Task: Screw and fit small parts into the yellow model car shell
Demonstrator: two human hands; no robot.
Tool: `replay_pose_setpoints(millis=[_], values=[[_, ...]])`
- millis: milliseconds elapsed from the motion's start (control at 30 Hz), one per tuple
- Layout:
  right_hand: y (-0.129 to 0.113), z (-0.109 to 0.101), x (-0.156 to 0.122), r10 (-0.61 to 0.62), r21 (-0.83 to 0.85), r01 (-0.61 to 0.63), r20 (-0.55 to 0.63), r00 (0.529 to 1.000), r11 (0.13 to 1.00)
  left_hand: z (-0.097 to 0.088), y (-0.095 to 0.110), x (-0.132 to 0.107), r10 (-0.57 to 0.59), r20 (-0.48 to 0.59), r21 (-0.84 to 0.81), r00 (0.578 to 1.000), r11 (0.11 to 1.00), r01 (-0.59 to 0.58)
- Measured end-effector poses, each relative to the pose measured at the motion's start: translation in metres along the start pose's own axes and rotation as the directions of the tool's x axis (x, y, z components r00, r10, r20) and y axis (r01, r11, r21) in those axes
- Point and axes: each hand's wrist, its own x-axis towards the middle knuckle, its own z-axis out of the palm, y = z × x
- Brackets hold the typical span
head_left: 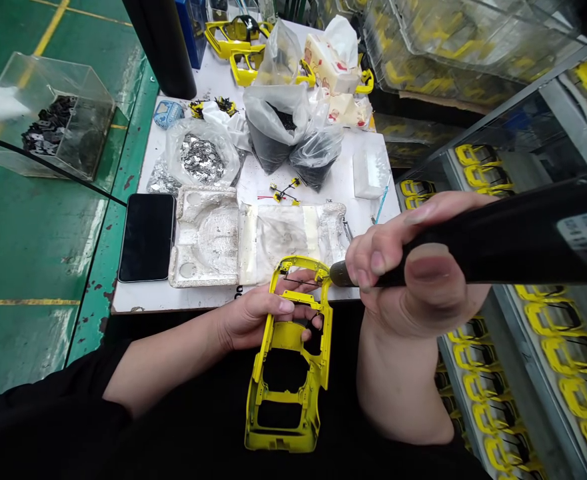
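Around us a green painted floor, its yellow lines, a white worktable ahead, metal shelving racks to our right

Black clothing along the bottom of the view, plain, matte, no visible seams. Left sleeve: same black fabric, soft and loose, in shallow folds, ending partway along the arm at a plain edge. Right sleeve: black too, only a thin strip showing at the lower edge of the view. Left forearm and right forearm bare past the sleeves. Left hand and right hand bare, nails trimmed short. Right thumb broad, with a short, flat nail.
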Motion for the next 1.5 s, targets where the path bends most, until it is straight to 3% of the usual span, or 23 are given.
replay_pose_setpoints(millis=[233,600,800,1000,1133,1500], values=[[-0.004,0.008,0.001,-0.037,0.088,0.041,-0.045,0.998,0.995,0.000,0.000,0.000,-0.002,0.002,0.003,1.000,1.000,0.002],[-0.002,0.011,-0.009,-0.071,-0.285,0.037,-0.111,0.991,0.958,0.001,0.001,0.001,-0.002,0.010,0.022,1.000,1.000,0.002],[-0.011,0.023,-0.009,-0.068,-0.139,0.040,-0.200,0.977,0.989,0.002,0.001,0.000,0.009,0.003,0.029,1.000,1.000,-0.009],[-0.015,0.028,-0.012,-0.059,-0.151,0.023,-0.239,0.969,0.988,0.002,0.000,0.000,0.006,-0.014,0.015,1.000,1.000,-0.006],[-0.015,0.026,-0.013,-0.058,-0.220,0.003,-0.245,0.968,0.976,0.002,0.000,0.000,0.005,-0.010,0.012,1.000,1.000,-0.005],[-0.005,0.020,-0.010,-0.064,-0.205,0.026,-0.181,0.981,0.978,-0.001,-0.001,0.000,-0.005,-0.006,-0.008,1.000,1.000,0.005]])
